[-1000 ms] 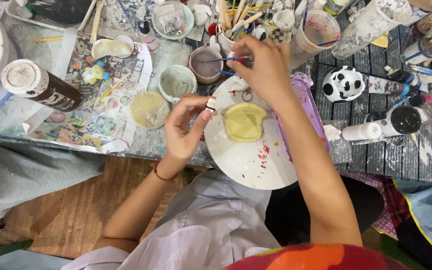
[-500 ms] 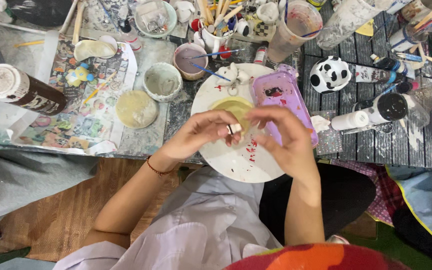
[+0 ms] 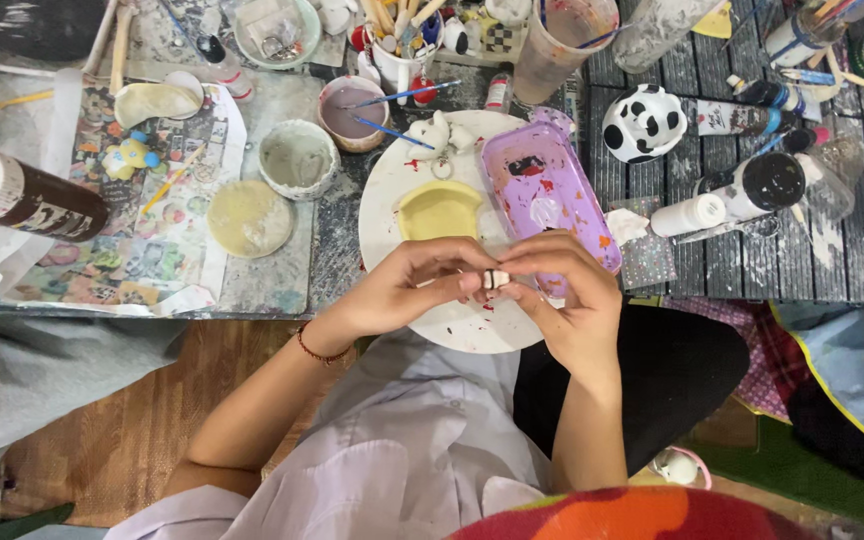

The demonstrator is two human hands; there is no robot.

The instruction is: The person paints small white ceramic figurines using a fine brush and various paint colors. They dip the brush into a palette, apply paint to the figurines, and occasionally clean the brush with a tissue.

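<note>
My left hand (image 3: 414, 283) and my right hand (image 3: 564, 292) meet over the near part of a round white plate (image 3: 388, 196). Between their fingertips they pinch a small white piece (image 3: 495, 279) with a dark mark on it. A pale yellow flat piece (image 3: 438, 211) lies on the plate beyond my hands. A small white figure with a ring (image 3: 434, 138) sits at the plate's far edge. A purple tray (image 3: 542, 192) smeared with paint rests on the plate's right side, just past my right hand.
A cup of mauve water with two brushes (image 3: 349, 110), a grey bowl (image 3: 297, 158), a yellowish lid (image 3: 249, 217) and a brown bottle (image 3: 27, 196) lie left. A black-spotted white cow figure (image 3: 643, 122), paint bottles (image 3: 734, 191) and brush jars (image 3: 399, 40) crowd the back and right.
My right hand has come back from the brushes by the water cup to join my left hand over the plate. Both now pinch the small white piece, and the view has shifted lower.
</note>
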